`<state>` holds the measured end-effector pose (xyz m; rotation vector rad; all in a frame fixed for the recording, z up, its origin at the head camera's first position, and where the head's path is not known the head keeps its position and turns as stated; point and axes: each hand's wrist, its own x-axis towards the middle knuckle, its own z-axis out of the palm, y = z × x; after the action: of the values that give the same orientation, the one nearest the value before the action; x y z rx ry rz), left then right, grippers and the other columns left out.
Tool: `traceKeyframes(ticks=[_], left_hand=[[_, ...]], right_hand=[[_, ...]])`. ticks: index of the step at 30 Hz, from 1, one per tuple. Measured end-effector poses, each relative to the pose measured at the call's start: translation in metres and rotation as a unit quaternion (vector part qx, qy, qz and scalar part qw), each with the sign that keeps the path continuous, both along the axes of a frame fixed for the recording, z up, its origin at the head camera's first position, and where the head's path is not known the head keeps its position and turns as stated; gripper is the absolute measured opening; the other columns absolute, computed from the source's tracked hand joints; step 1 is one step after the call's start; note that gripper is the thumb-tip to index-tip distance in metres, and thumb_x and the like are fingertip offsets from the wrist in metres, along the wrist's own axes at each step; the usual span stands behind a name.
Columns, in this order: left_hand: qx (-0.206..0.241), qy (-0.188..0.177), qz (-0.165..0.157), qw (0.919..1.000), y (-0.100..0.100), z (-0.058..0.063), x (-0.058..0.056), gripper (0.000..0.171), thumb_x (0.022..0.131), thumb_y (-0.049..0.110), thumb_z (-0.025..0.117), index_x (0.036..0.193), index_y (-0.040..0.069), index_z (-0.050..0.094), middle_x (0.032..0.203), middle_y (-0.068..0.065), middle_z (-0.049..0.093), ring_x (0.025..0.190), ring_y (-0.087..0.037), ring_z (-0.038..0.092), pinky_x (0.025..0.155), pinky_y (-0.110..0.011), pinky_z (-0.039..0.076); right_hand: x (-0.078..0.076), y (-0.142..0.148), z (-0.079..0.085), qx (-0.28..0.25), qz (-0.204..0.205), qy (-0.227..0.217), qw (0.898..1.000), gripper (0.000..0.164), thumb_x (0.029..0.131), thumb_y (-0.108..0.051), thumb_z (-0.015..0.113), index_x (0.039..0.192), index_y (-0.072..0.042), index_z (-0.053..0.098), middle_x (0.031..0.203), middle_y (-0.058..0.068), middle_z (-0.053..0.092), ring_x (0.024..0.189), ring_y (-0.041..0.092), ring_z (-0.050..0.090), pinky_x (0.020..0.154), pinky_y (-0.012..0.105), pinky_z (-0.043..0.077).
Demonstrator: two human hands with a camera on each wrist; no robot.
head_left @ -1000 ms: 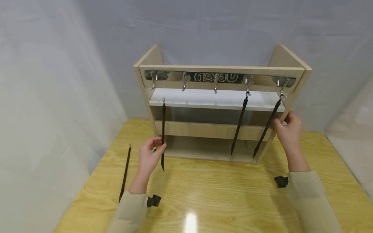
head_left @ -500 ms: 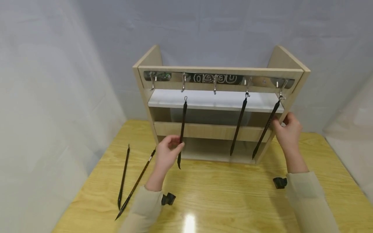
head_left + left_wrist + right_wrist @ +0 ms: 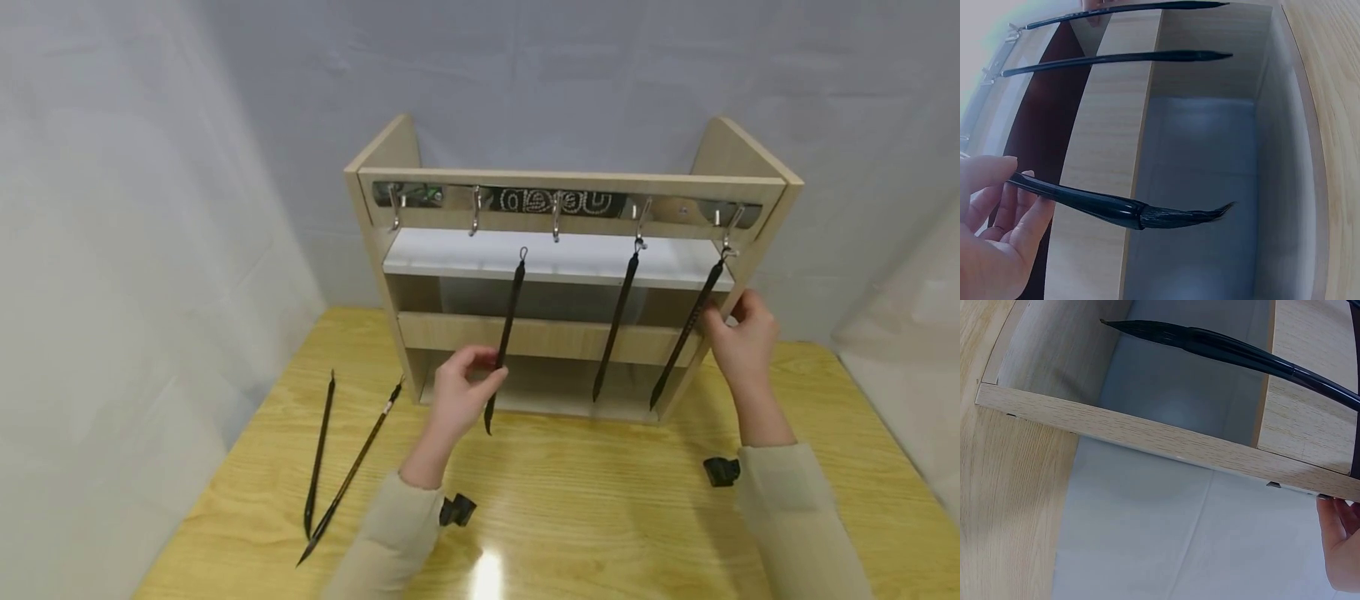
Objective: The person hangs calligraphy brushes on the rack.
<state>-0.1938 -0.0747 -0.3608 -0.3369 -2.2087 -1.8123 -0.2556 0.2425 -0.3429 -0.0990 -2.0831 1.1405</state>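
Note:
My left hand (image 3: 459,397) pinches a dark calligraphy brush (image 3: 513,304) low on its handle. Bristles point down, and the brush leans slightly, its top loop just below and left of the middle hook (image 3: 556,221), apart from it. In the left wrist view the curved tuft (image 3: 1179,217) hangs free beyond my fingertips. My right hand (image 3: 744,340) grips the right side panel (image 3: 752,265) of a small wooden shelf, thumb at the inner side. Two more brushes hang by their loops: one (image 3: 617,325) on the fourth hook, another (image 3: 688,333) on the rightmost.
A metal hook strip (image 3: 450,197) runs across the shelf's front; its two left hooks hold nothing. On the wooden table (image 3: 570,508), left of my left arm, lie two brushes, one plain dark (image 3: 321,454), one with a pale label (image 3: 360,458). White sheeting surrounds the table.
My left hand has carried its brush rightward, from near the leftmost hook past the second toward the middle one. The labelled brush on the table has come into view. My right hand stays put.

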Motion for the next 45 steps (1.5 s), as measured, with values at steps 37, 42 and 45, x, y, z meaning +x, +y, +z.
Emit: traceKeyframes(ticks=[37, 42, 45], left_hand=[[-0.023, 0.042, -0.037, 0.9982, 0.016, 0.001, -0.012, 0.021, 0.078, -0.001, 0.064, 0.097, -0.005, 0.059, 0.092, -0.014, 0.059, 0.083, -0.024, 0.058, 0.067, -0.024, 0.051], [-0.023, 0.044, -0.037, 0.9981, 0.016, 0.002, -0.012, 0.02, 0.078, -0.001, 0.064, 0.098, -0.005, 0.059, 0.092, -0.014, 0.059, 0.082, -0.023, 0.058, 0.067, -0.024, 0.051], [-0.025, 0.048, -0.037, 0.9978, 0.015, 0.002, -0.012, 0.02, 0.078, -0.001, 0.064, 0.098, -0.005, 0.059, 0.092, -0.014, 0.059, 0.083, -0.023, 0.057, 0.067, -0.024, 0.051]], right_hand=[[0.003, -0.003, 0.002, 0.007, -0.009, -0.024, 1.0, 0.022, 0.079, -0.007, 0.055, 0.093, 0.009, 0.056, 0.089, 0.022, 0.061, 0.085, 0.026, 0.058, 0.059, 0.008, 0.035], [0.002, -0.003, 0.001, 0.011, -0.012, -0.019, 1.0, 0.021, 0.078, -0.007, 0.055, 0.092, 0.009, 0.056, 0.088, 0.022, 0.06, 0.087, 0.031, 0.058, 0.059, 0.008, 0.035], [0.002, -0.003, 0.001, 0.014, -0.013, -0.018, 1.0, 0.021, 0.078, -0.006, 0.055, 0.092, 0.009, 0.056, 0.089, 0.023, 0.061, 0.086, 0.031, 0.058, 0.059, 0.007, 0.035]])
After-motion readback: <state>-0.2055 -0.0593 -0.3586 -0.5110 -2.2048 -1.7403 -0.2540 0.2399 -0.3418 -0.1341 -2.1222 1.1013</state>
